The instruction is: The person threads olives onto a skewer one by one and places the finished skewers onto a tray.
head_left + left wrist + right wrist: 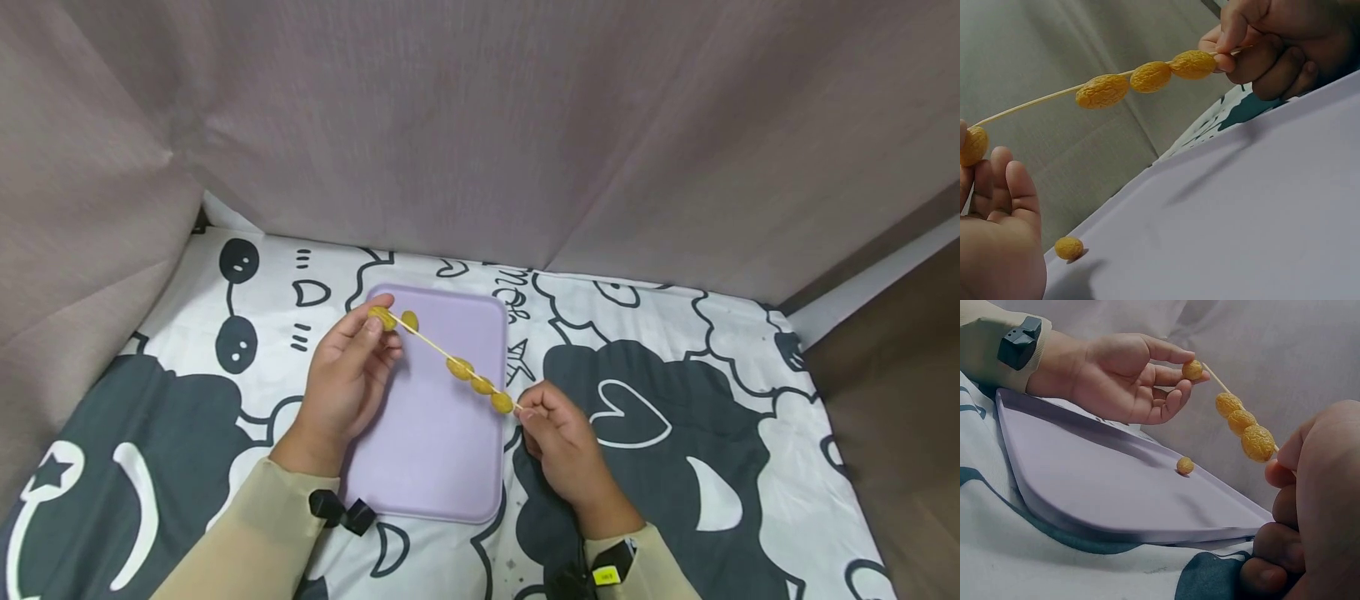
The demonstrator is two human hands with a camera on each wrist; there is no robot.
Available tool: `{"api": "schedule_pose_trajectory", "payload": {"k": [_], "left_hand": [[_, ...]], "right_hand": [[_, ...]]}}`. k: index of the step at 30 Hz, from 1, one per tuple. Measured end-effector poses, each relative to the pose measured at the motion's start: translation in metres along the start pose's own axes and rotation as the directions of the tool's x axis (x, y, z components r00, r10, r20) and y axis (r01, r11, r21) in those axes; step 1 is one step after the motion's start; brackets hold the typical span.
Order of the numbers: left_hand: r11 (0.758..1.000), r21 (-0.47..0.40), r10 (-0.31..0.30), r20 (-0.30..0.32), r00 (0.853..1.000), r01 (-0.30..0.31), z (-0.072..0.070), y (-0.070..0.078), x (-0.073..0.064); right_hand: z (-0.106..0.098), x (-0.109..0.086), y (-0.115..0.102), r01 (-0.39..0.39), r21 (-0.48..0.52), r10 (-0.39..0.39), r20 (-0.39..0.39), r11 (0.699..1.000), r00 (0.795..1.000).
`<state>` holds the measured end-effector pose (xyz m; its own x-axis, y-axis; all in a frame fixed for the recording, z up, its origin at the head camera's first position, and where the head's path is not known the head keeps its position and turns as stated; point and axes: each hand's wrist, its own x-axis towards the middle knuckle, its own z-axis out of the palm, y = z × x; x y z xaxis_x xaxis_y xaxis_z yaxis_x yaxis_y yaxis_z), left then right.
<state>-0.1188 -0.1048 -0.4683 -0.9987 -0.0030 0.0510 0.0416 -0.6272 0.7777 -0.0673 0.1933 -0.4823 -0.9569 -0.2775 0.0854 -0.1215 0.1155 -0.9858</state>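
Observation:
A thin wooden skewer [429,340] slants between the two hands above a lilac tray [427,467]. Three yellow, wrinkled, oval fruits [1150,77] sit on it in a row, close to my right hand [562,446]. That hand pinches the skewer's lower end between thumb and fingers, the other fingers curled in. Up at the skewer's far tip, my left hand [348,375] pinches one more wrinkled fruit [1192,369] between thumb and fingertips; the tip is right at this fruit. Another such fruit [1185,465] lies loose on the tray, near its far edge.
Beneath the tray spreads a white and dark grey cartoon-print cloth [645,483]. Greyish-brown fabric [480,133] rises behind and at the left. A brown panel [892,392] stands at the right edge. Both sleeves carry small black devices [341,510] at the wrists.

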Motion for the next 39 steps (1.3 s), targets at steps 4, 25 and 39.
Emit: {"api": "schedule_pose_trajectory", "payload": {"k": [4, 25, 39], "left_hand": [[0.999, -0.042, 0.016, -0.008, 1.000, -0.017, -0.0014, -0.0006, 0.0007], [0.993, -0.078, 0.085, -0.053, 0.995, -0.089, -0.0014, 0.0005, 0.0036], [0.977, -0.174, 0.119, -0.042, 0.992, -0.125, -0.0031, -0.0029, 0.0052]], "right_hand": [[0.0000, -0.0002, -0.0006, -0.001, -0.016, 0.001, 0.000, 1.000, 1.000], [0.0001, -0.0008, 0.0012, 0.004, -0.135, -0.005, -0.005, 0.991, 1.000], [0.0006, -0.0009, 0.0005, 0.015, -0.158, -0.017, -0.014, 0.987, 1.000]]}}
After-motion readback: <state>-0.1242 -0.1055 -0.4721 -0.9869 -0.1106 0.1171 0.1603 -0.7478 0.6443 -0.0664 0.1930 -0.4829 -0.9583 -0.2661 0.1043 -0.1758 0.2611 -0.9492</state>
